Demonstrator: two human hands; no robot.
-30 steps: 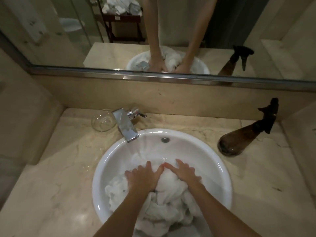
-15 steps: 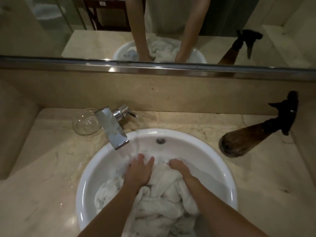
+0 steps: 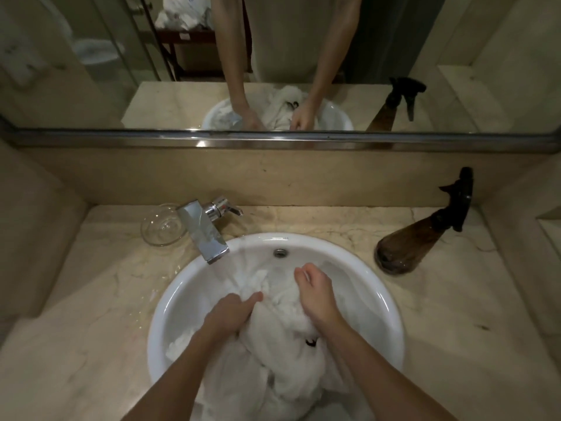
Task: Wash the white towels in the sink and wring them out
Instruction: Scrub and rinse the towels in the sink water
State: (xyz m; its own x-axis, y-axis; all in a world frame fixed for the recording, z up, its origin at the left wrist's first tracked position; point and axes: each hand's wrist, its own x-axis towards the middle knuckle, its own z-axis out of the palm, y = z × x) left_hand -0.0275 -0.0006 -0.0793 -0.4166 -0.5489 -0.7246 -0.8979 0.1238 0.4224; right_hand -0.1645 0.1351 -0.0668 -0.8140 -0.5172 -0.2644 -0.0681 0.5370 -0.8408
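White towels (image 3: pixel 282 354) heaped wet in round white sink (image 3: pixel 385 302), filling near half of basin and spilling toward front rim. Left hand (image 3: pixel 226 314) dug into left flank of heap, fingers curled into cloth and gripping a fold, thumb stretched forward along top of bundle. Right hand (image 3: pixel 317 291) laid on far right of heap, fingers bent down over edge of cloth, clutching it; fingertips partly sunk in folds. Both forearms reaching in from bottom edge of frame, converging over basin, wrists angled downward. Small dark mark visible on cloth between wrists, nature unclear. Chrome tap (image 3: pixel 203 230) angled over back left rim, overflow hole (image 3: pixel 280 252) on rear wall of basin. Clear glass dish (image 3: pixel 162 224) just left of tap on beige marble counter (image 3: pixel 91 299). Brown spray bottle (image 3: pixel 416 241) with black trigger head standing well right of basin, near corner. Mirror (image 3: pixel 455 56) above counter repeating arms, cloth and bottle from opposite side.
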